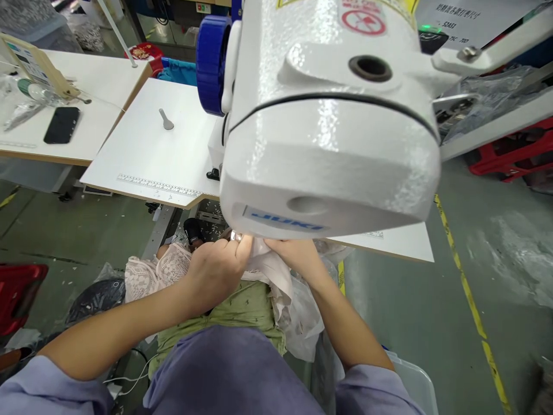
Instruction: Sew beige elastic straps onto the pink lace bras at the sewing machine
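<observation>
Under the white JUKI sewing machine (328, 167), both hands are at a pale pink lace bra (173, 266). My left hand (218, 271) is closed, fingers curled on the fabric close to the machine's lower edge. A small shiny metal part (235, 236) shows by its fingertips. From the other side my right hand (300, 256) reaches in and touches the fabric; the machine head hides most of its fingers. Lace cups spread out left of my left hand, while a smooth pink part (279, 276) hangs between the hands. The needle area is hidden.
A white table (151, 144) with a printed ruler edge and a small grey tool (166, 120) lies left of the machine. Farther left, a phone (62, 125) rests on another table. Green cloth (237, 311) covers my lap. Plastic bags (305, 323) hang at the right.
</observation>
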A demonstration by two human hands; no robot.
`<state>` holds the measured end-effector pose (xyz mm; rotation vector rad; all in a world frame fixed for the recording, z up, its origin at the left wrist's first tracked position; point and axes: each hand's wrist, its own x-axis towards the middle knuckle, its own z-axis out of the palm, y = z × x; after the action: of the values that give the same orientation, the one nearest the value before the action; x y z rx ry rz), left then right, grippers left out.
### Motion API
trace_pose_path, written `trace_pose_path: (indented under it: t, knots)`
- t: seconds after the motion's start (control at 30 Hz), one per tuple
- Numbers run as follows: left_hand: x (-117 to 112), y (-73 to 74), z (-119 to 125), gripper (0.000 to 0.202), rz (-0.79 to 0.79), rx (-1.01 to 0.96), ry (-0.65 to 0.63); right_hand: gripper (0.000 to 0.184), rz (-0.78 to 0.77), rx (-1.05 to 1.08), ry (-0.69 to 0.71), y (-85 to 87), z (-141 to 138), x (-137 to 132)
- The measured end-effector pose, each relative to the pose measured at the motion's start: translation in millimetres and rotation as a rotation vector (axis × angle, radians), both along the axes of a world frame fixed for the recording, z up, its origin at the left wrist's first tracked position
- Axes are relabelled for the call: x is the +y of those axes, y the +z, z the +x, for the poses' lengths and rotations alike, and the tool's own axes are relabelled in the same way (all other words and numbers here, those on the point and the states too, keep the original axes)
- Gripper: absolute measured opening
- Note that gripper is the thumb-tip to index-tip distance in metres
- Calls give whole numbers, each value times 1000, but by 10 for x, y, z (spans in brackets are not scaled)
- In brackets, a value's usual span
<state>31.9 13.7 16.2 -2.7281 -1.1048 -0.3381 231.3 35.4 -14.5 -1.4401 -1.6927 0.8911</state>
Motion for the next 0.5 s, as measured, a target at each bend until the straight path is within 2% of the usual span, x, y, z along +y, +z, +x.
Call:
trace_pose_path:
  t: [0.27, 0.4, 0.5]
  knots:
    - [-7, -17, 12, 17, 32, -8, 6, 13, 51, 3, 74, 7, 13, 29]
    - [-16, -36, 19, 16, 31, 6, 3, 21, 75, 21, 84, 19, 6, 36]
    - [-22, -31, 24, 20, 3, 19, 7, 20, 89, 54, 68, 9, 21, 26]
